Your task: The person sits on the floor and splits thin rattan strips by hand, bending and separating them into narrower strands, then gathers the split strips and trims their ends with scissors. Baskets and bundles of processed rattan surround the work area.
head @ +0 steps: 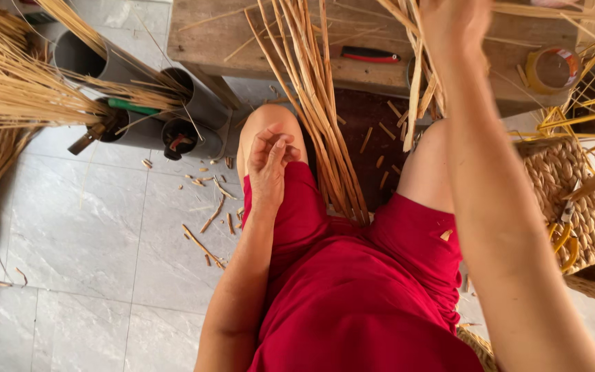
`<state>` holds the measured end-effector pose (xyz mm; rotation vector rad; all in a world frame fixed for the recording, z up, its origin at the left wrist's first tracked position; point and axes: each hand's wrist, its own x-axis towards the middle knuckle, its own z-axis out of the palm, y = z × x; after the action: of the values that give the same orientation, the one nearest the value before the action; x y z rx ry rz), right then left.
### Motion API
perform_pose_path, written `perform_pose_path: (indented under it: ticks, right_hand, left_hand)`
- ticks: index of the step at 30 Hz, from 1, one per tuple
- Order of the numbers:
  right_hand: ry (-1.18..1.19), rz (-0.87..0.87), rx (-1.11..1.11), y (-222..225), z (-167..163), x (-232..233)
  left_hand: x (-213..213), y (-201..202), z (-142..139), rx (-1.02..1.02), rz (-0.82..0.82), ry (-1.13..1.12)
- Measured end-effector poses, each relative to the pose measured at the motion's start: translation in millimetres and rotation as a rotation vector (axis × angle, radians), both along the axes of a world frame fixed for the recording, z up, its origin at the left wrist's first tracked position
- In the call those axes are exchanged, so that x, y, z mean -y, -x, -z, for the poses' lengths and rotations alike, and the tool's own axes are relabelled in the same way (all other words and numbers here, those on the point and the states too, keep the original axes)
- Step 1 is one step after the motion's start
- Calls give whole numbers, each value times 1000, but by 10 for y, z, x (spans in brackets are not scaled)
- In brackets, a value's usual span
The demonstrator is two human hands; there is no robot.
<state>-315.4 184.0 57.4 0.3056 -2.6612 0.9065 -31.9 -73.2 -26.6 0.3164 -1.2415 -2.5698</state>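
Straw-coloured reed strips (325, 110) lean between the knees. The right hand (452, 27), raised, closes round more strips at the wooden bench (242, 34). The left hand (270, 162) rests loosely curled, holding nothing, on the thigh. Grey tubes (194, 103) hold reeds and tools.

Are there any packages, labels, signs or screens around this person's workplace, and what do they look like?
No signs or screens show.
Tape roll: on the wooden bench at upper right, round, yellowish with a clear middle; any label too small to tell.
Grey tubes: lying on the floor at upper left, round open mouths, holding straw and tools, unlabelled.
Woven basket: at right beside the knee, boxy, tan, no label.
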Motion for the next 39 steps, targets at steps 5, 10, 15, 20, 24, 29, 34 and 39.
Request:
perform_pose_path:
  ticks: [5, 10, 15, 20, 24, 29, 34, 39]
  right_hand:
    - [-99, -217, 713, -1052, 751, 516]
    - [-209, -234, 716, -1490, 976, 712]
    - [25, -174, 679, -1479, 759, 596]
    - [430, -357, 556, -1742, 444, 450]
    - [438, -456, 449, -1925, 258, 369]
    - [602, -461, 690, -1909, 189, 260]
    - [624, -461, 602, -1914, 271, 243]
    - [605, -453, 556, -1911, 346, 240]
  left_hand:
    - [-24, 12, -37, 61, 17, 62]
    - [-48, 27, -38, 47, 23, 105]
    - [-66, 38, -106, 62, 10, 148]
    - [-225, 94, -233, 68, 85, 386]
    - [-456, 242, -328, 62, 146, 474]
    - [-528, 348, -447, 113, 139, 559]
    - [-542, 338, -503, 129, 178, 547]
    - [-581, 330, -518, 145, 169, 551]
